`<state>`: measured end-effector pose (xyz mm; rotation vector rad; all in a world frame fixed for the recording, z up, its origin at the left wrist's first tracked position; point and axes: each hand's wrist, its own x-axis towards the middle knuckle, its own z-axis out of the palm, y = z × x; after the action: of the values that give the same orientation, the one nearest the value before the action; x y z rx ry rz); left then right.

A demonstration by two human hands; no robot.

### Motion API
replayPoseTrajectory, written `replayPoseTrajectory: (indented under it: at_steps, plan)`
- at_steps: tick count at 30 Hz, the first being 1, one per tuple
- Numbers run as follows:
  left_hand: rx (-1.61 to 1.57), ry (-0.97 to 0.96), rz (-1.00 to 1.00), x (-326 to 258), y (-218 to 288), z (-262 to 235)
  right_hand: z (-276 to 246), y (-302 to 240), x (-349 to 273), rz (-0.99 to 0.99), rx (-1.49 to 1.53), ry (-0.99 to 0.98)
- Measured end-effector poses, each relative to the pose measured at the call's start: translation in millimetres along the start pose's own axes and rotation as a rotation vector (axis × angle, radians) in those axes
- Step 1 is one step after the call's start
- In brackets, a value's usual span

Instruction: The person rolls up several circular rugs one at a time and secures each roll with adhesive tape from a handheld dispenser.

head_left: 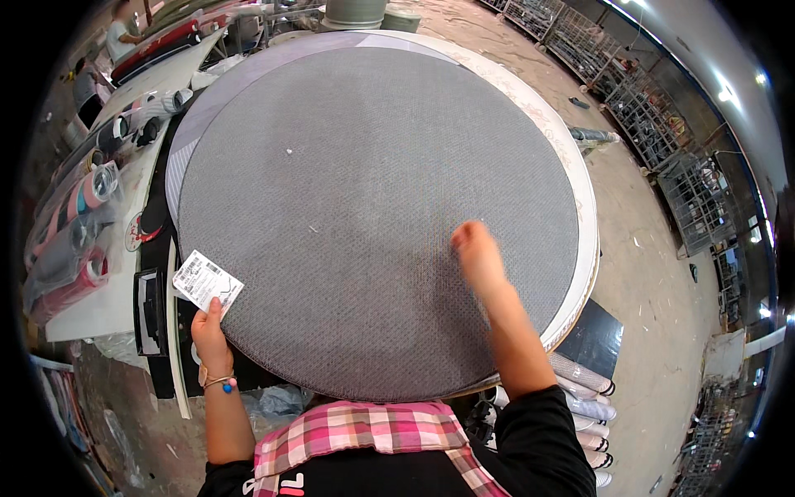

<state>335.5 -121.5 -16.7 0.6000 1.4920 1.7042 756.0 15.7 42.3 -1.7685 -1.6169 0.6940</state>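
Observation:
A large round grey rug (373, 190) with a woven texture lies flat in front of me, its face dotted with a few white specks. Under it, a lavender-grey round piece (199, 116) and a white round piece (590, 240) stick out around the rim. My left hand (212, 335) pinches the lower corner of a white printed label (207, 283) at the rug's left edge. Over the right half of the rug, my right hand (476, 253) is slightly blurred, its fingers curled together. Whatever may be between those fingers is hidden.
Plastic-wrapped rolls (79, 215) lie on a white table at left, near a black tray (151, 313). More rolls (592, 414) stick out below right. Wire cages (638, 108) line the right side. A person (122, 37) and another are at the far left.

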Motion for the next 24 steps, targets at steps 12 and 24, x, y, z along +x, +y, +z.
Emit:
replayPoseTrajectory:
  at_steps: [12, 24]
  plan:
    - [-0.034, 0.020, -0.002, 2, -9, -3, -40, 44, 65, -0.217, -0.658, -0.029]
    - [-0.072, 0.046, 0.003, -2, -11, 0, 59, -99, 31, -0.534, -0.092, -0.399]
